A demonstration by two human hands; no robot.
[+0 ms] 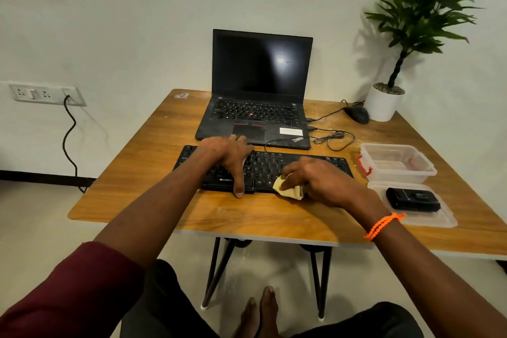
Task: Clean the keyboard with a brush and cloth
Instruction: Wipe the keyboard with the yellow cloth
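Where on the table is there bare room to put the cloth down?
Bare wood lies left of the keyboard and laptop, and along the table front edge below the hands. The right side is crowded: tub, lid, cables, mouse, pot.

The tabletop [153, 195] at the centre of the frame is wood-grain with a smooth, slightly glossy finish, carrying a matt black plastic keyboard [277, 170] and a soft pale yellow cloth [288, 191]. Behind them the laptop [258, 107] has a glossy dark screen and a dusty matt body. At right sit a clear plastic container [397, 163], its clear lid [428, 217] and a smooth white pot [382, 104].
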